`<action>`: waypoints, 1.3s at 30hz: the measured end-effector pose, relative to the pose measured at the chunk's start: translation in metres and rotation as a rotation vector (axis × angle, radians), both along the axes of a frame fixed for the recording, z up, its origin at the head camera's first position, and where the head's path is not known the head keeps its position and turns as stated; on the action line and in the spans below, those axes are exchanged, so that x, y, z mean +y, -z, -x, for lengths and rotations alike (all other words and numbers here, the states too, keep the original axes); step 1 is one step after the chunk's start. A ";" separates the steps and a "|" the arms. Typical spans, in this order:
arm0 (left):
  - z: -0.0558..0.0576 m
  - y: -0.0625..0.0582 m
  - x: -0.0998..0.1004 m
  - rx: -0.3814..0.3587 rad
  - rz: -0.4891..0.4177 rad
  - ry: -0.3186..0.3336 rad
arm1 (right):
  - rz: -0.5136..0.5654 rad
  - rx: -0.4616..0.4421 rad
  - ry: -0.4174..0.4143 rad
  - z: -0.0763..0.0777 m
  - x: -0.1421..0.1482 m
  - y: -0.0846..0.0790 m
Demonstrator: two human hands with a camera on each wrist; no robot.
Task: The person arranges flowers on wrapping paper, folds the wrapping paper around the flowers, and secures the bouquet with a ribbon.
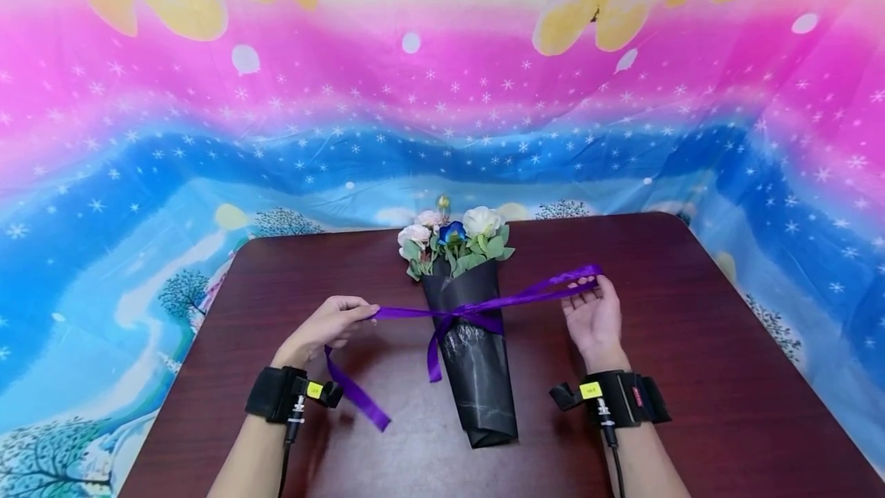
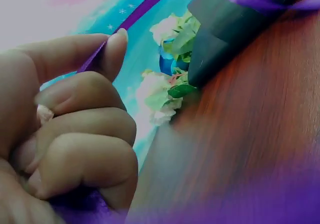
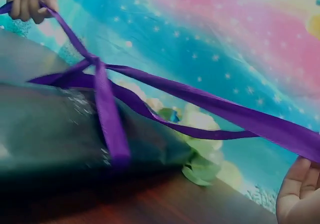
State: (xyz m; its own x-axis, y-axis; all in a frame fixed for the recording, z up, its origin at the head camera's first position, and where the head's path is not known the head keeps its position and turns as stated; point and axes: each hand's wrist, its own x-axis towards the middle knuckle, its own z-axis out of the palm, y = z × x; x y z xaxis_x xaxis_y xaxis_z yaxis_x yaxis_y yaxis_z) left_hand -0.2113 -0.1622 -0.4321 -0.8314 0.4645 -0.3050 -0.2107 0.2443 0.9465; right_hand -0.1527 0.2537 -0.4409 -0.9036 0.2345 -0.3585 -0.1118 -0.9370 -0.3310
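A bouquet wrapped in black paper (image 1: pixel 477 383) lies on the table, its white, pale pink and blue flowers (image 1: pixel 452 233) pointing away from me. Around its middle runs a purple ribbon (image 1: pixel 477 313), crossed or knotted at the front, with a short tail hanging beside the wrap. My left hand (image 1: pixel 328 329) pinches one length between thumb and index finger, the other fingers curled; a loose end (image 1: pixel 359 398) dangles below. To the right, my right hand (image 1: pixel 598 317) holds a long ribbon loop (image 3: pixel 215 101) at its far end, palm up. Both lengths look stretched out sideways.
The dark red-brown wooden table (image 1: pixel 719 406) carries the bouquet. A patterned pink and blue cloth (image 1: pixel 442 98) hangs behind and at both sides. Each wrist wears a black strap with a camera and a cable (image 1: pixel 290 429) trailing toward me.
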 end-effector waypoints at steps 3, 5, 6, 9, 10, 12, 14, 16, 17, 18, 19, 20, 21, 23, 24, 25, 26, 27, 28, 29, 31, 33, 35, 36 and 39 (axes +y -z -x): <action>0.001 -0.005 -0.004 0.004 -0.010 0.004 | 0.051 -0.028 0.037 -0.002 0.009 0.002; 0.002 -0.011 -0.004 0.013 -0.029 0.013 | 0.097 -0.042 0.066 -0.004 0.016 0.005; 0.002 -0.015 -0.004 0.021 -0.037 0.022 | 0.112 -0.047 0.076 -0.005 0.019 0.006; 0.002 -0.026 -0.002 0.033 -0.053 0.032 | 0.135 -0.061 0.104 -0.008 0.029 0.011; 0.003 -0.028 -0.002 0.039 -0.054 0.041 | 0.135 -0.065 0.110 -0.008 0.032 0.013; 0.005 -0.032 -0.002 0.045 -0.059 0.051 | 0.138 -0.076 0.124 -0.010 0.036 0.016; 0.007 -0.033 -0.005 0.048 -0.061 0.054 | 0.141 -0.087 0.140 -0.012 0.041 0.018; 0.009 -0.033 -0.008 0.050 -0.068 0.065 | 0.157 -0.098 0.166 -0.015 0.045 0.020; 0.009 -0.034 -0.009 0.047 -0.073 0.062 | 0.162 -0.099 0.176 -0.017 0.048 0.021; 0.009 -0.034 -0.010 0.046 -0.074 0.059 | 0.162 -0.098 0.185 -0.018 0.050 0.021; 0.009 -0.034 -0.011 0.049 -0.071 0.060 | 0.162 -0.095 0.194 -0.020 0.053 0.022; 0.010 -0.034 -0.012 0.050 -0.071 0.064 | 0.167 -0.093 0.204 -0.021 0.056 0.023; 0.010 -0.034 -0.013 0.051 -0.070 0.065 | 0.165 -0.092 0.213 -0.023 0.058 0.024; 0.011 -0.032 -0.015 0.050 -0.067 0.052 | 0.158 -0.082 0.222 -0.025 0.064 0.025; 0.012 -0.031 -0.016 0.048 -0.066 0.044 | 0.156 -0.076 0.226 -0.026 0.066 0.026; 0.012 -0.030 -0.017 0.046 -0.070 0.041 | 0.155 -0.070 0.229 -0.027 0.068 0.027; 0.013 -0.028 -0.019 0.040 -0.070 0.027 | 0.152 -0.069 0.231 -0.028 0.071 0.027; 0.013 -0.026 -0.020 0.035 -0.069 0.012 | 0.151 -0.063 0.236 -0.028 0.073 0.028; 0.013 -0.024 -0.021 0.031 -0.065 -0.003 | 0.150 -0.056 0.242 -0.029 0.076 0.028; 0.013 -0.022 -0.023 0.030 -0.057 -0.011 | 0.148 -0.051 0.246 -0.030 0.078 0.028; 0.013 -0.018 -0.026 0.028 -0.035 -0.024 | 0.145 -0.042 0.260 -0.032 0.083 0.028; 0.011 -0.013 -0.031 0.026 -0.005 -0.039 | 0.148 -0.031 0.282 -0.033 0.087 0.028; 0.009 -0.009 -0.036 0.026 0.015 -0.048 | 0.155 -0.027 0.304 -0.035 0.091 0.027; 0.009 -0.007 -0.038 0.025 0.024 -0.059 | 0.162 -0.025 0.314 -0.036 0.093 0.027; 0.008 -0.002 -0.046 0.028 0.050 -0.102 | 0.163 -0.025 0.338 -0.038 0.100 0.027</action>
